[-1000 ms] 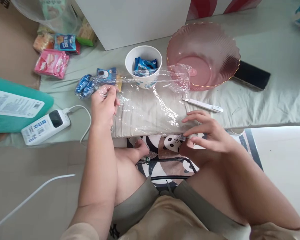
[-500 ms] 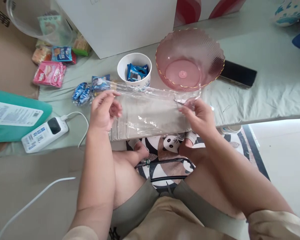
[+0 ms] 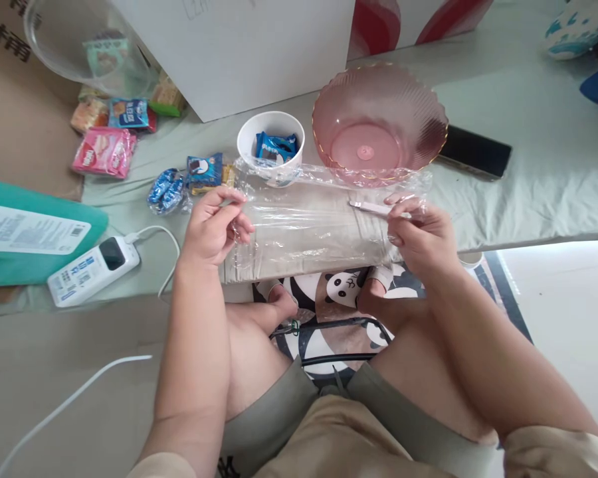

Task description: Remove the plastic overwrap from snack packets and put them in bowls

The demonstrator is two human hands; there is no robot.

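Note:
A sheet of clear plastic film (image 3: 303,222) is stretched between my two hands, above the near edge of the cloth-covered surface. My left hand (image 3: 216,226) pinches its left end between thumb and fingers. On the other side, my right hand (image 3: 423,229) grips the right end, fingers curled. Through the film shows a small white utility knife (image 3: 371,208), lying close to my right fingertips. The film's far edge overlaps the front of a white paper tub (image 3: 270,133) with blue snack packets (image 3: 276,147) inside, and of a pink glass bowl (image 3: 379,123) with a gold rim.
Left of the tub lie more wrapped snacks (image 3: 204,170). A pink packet (image 3: 104,151) sits farther left by a clear tub (image 3: 87,46). A white power bank (image 3: 94,272) with a cable rests beside a green container (image 3: 34,229). A black phone (image 3: 474,153) lies right of the bowl.
My right hand has moved right, pulling the film wider and flatter. My left hand has shifted slightly right and keeps its pinch.

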